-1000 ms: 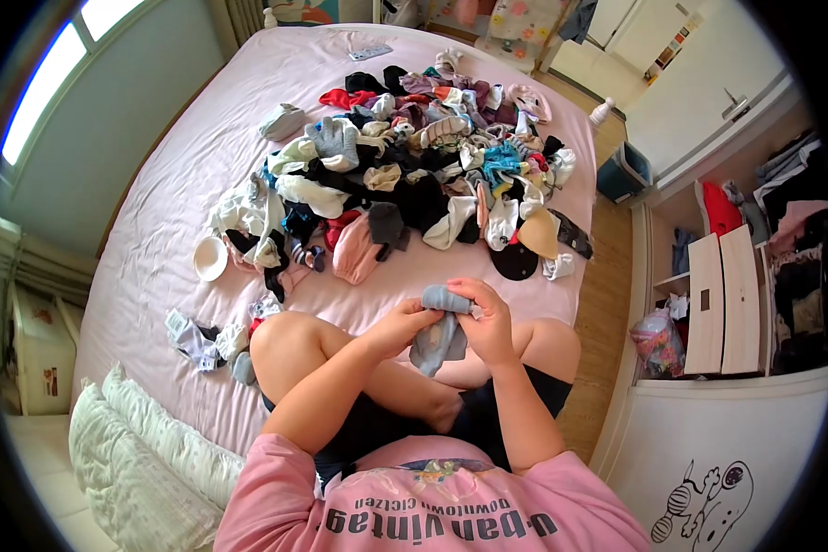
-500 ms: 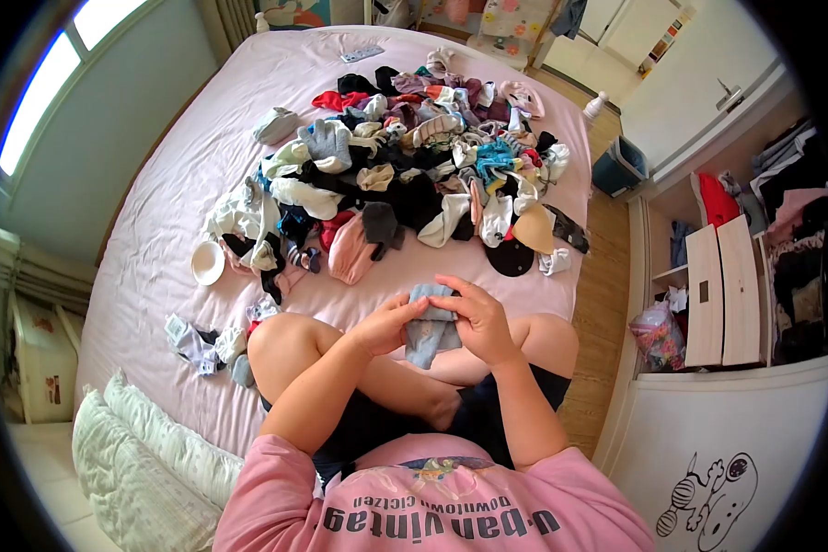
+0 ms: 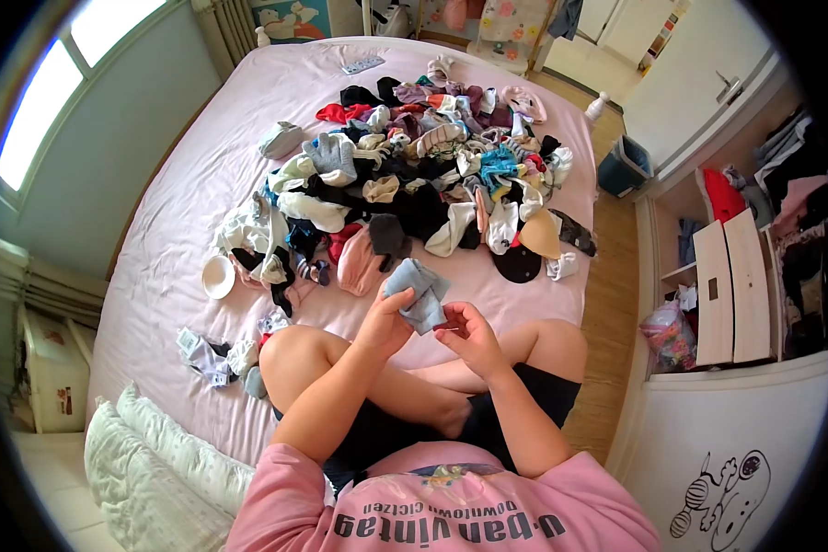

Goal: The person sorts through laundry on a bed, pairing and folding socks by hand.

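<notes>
Grey-blue fabric: a small folded cloth (image 3: 417, 293), raised above the lap at the centre, between bent knees (image 3: 294, 354) and a large heap of clothing (image 3: 423, 207). Gripped in the left hand (image 3: 388, 322), thumb pressed across the front, upper part spread free. Right hand (image 3: 472, 339) at the lower right corner, thumb and fingertips close together; contact with the fabric likely, though too small to be sure. Compared with half a second earlier, shifted up and away from the lap, with the right hand lower at the edge instead of over the top; hold now apparently resting mostly on the left.

Just beyond the cloth, on the pink-sheeted bed (image 3: 170, 225), a dark grey piece (image 3: 388, 236) beside a peach-pink garment (image 3: 359, 262) at the heap's near edge. To the right, a tan cup-shaped piece (image 3: 540, 234) beside a black round one (image 3: 516, 264). To the left, a white bowl (image 3: 217, 277); nearer, beside the left knee, a smaller cluster of clothing (image 3: 241, 357). At near left, pale quilted pillows (image 3: 147, 469).
</notes>
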Motion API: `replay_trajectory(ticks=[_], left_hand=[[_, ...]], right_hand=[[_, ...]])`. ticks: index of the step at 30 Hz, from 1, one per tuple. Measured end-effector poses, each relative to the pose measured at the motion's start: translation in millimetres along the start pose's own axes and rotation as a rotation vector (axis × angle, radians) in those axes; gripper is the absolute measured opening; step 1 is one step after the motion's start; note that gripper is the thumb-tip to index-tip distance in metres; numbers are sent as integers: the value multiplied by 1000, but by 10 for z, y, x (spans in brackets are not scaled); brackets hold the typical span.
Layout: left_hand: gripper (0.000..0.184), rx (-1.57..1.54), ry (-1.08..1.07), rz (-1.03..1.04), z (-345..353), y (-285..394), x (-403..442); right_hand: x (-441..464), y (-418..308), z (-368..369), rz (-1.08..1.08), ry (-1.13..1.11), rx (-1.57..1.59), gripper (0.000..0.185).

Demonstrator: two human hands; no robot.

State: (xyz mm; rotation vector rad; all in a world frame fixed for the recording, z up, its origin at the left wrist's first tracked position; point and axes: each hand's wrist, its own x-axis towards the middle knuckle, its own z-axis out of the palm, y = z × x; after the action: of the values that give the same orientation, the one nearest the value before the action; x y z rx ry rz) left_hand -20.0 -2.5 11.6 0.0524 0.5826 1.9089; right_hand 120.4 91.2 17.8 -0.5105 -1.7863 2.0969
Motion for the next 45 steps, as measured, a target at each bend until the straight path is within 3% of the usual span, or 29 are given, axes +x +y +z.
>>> replay_trajectory(ticks=[8,12,15,22,28,33,37,42,45], left_hand=[[39,-44,-54,-59,42,35,-41],[41,-78,-41,-66,112,77,-48],[45,106,-153,-46,105,54,-44],[45,196,-63,18,151,-47,-75],[45,486,-35,166,93,-126,-66],[43,610,-8,211,74,-133,-48],[43,352,-59,-4,51,11,-49],[47,138,-239,-222,150,146,-123],[49,84,-322,-239,167,170,-158]], right_hand=[[44,16,43,42,46,172,16],[26,-91,-18,60,167,508,12],[57,-116,-111,22,254,647,9],[64,-291,-127,33,344,766,9],[88,-51,-70,19,297,634,6],[93,-101,5,-91,409,592,6],[122,-199,-118,-208,467,507,5],[120,-414,-214,-148,421,611,7],[99,-472,-229,-115,377,701,9]])
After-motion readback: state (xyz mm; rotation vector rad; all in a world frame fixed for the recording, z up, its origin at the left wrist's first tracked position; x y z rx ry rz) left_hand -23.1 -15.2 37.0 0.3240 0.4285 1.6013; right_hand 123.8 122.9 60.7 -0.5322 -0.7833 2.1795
